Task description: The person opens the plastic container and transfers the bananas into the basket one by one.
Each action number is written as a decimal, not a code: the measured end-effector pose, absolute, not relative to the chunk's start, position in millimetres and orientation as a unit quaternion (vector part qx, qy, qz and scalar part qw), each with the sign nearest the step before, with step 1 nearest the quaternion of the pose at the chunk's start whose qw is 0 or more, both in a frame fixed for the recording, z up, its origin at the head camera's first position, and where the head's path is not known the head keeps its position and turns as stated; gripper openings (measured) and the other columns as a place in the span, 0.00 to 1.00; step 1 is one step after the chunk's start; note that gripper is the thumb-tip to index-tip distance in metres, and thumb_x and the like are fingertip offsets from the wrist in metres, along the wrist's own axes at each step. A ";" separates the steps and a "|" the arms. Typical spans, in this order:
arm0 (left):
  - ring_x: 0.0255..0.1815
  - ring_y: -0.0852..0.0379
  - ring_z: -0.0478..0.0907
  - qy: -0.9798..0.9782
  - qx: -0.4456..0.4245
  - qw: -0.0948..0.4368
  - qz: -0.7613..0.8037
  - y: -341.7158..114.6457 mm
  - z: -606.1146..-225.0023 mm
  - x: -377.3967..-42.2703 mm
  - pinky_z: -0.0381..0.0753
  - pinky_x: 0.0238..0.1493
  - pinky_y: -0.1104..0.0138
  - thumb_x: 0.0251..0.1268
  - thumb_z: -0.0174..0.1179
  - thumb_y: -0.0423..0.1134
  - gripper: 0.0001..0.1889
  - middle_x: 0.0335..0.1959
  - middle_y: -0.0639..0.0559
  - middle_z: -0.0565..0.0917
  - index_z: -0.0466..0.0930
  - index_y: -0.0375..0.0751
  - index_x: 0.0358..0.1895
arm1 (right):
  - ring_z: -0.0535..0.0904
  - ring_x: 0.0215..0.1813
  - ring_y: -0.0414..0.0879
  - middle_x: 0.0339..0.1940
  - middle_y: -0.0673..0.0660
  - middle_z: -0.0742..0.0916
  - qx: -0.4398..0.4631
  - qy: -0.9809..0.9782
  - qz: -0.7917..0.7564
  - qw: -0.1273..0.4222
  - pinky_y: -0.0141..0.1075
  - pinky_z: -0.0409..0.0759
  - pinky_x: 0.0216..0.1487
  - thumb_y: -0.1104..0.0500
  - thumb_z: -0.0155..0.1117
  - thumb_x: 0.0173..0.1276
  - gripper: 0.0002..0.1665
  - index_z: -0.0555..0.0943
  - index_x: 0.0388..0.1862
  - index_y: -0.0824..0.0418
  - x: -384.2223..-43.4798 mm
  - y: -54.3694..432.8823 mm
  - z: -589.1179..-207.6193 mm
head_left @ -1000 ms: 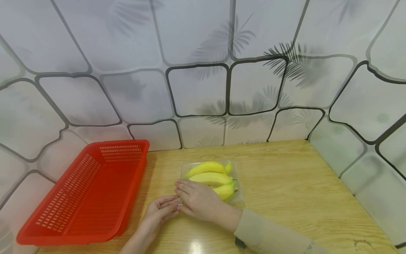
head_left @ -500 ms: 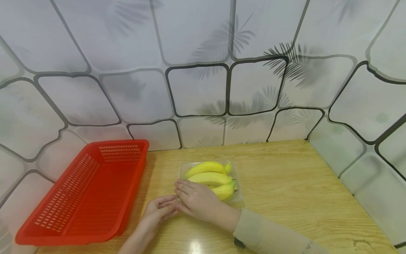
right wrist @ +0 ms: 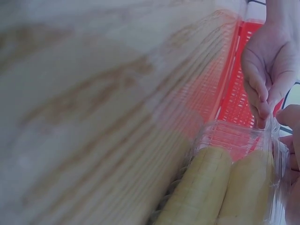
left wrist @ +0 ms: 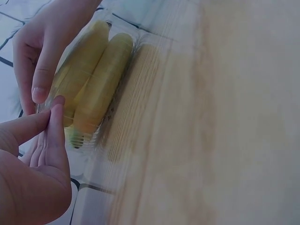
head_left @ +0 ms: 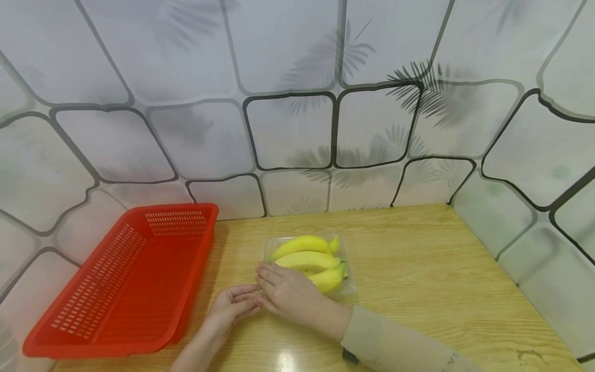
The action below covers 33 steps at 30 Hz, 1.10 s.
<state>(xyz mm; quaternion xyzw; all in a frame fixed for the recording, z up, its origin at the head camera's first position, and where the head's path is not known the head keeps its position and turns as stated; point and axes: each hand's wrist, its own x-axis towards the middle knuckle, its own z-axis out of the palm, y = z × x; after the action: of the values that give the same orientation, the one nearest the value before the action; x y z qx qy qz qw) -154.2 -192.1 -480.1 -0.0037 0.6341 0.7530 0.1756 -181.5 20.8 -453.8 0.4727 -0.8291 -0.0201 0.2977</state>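
Several yellow bananas [head_left: 308, 261] lie in a clear plastic box [head_left: 350, 281] on the table. My left hand [head_left: 231, 309] is at the box's near left corner, palm turned up, its thumb and forefinger pinching the clear edge. Back upward, my right hand [head_left: 290, 294] reaches across the box's left end and covers part of the lower banana. In the right wrist view, the right thumb [right wrist: 288, 116] and fingers grip the box's side edge, close to the left fingertips [right wrist: 264, 110]. The right hand hides that edge from the head view.
A large red plastic basket [head_left: 178, 330] with slotted walls stands on the left, close to the left forearm. The wood-grain table [head_left: 418, 268] meets a patterned wall covering [head_left: 293, 134] at the back and right. A small black object [head_left: 349, 356] shows under the right sleeve.
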 end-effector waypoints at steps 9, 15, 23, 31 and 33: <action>0.43 0.64 0.91 0.637 -0.004 0.175 0.751 -192.1 -479.7 -155.2 0.91 0.52 0.71 0.73 0.59 0.22 0.24 0.39 0.57 0.92 0.68 0.11 0.68 | 0.81 0.74 0.45 0.68 0.54 0.87 0.468 -0.836 -0.056 0.280 0.35 0.74 0.78 0.40 0.62 0.80 0.27 0.87 0.64 0.56 -179.5 20.7 -452.2; 0.42 0.64 0.91 0.638 -0.004 0.176 0.750 -192.4 -480.0 -155.5 0.91 0.51 0.71 0.73 0.59 0.22 0.24 0.38 0.57 0.93 0.69 0.12 0.68 | 0.81 0.73 0.46 0.67 0.53 0.87 0.471 -0.830 -0.079 0.288 0.36 0.75 0.78 0.40 0.62 0.80 0.26 0.87 0.63 0.55 -178.7 19.4 -451.4; 0.42 0.64 0.91 0.641 -0.004 0.178 0.747 -192.9 -481.4 -156.5 0.91 0.51 0.71 0.73 0.59 0.22 0.25 0.39 0.56 0.93 0.68 0.11 0.68 | 0.80 0.74 0.46 0.69 0.53 0.87 0.470 -0.828 -0.108 0.286 0.36 0.75 0.79 0.41 0.58 0.82 0.25 0.87 0.64 0.54 -177.1 18.3 -449.8; 0.42 0.64 0.91 0.650 -0.012 0.175 0.740 -192.3 -481.4 -155.9 0.91 0.51 0.71 0.72 0.61 0.22 0.26 0.39 0.56 0.93 0.68 0.12 0.68 | 0.81 0.73 0.45 0.68 0.53 0.87 0.473 -0.827 -0.087 0.291 0.36 0.75 0.78 0.41 0.60 0.81 0.24 0.88 0.62 0.54 -178.1 18.6 -451.0; 0.42 0.64 0.91 0.650 -0.013 0.174 0.740 -192.2 -481.8 -156.0 0.91 0.51 0.71 0.72 0.61 0.22 0.25 0.39 0.56 0.93 0.68 0.11 0.68 | 0.81 0.73 0.45 0.68 0.53 0.87 0.473 -0.827 -0.081 0.291 0.36 0.75 0.78 0.41 0.61 0.80 0.24 0.88 0.62 0.54 -178.3 18.9 -451.1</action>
<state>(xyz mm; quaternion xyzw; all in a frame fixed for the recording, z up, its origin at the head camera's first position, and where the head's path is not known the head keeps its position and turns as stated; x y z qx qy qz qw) -156.0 -192.2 -481.8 -0.0125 0.6500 0.7397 0.1740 -178.3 18.9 -451.1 0.4735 -0.8275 -0.0815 0.2906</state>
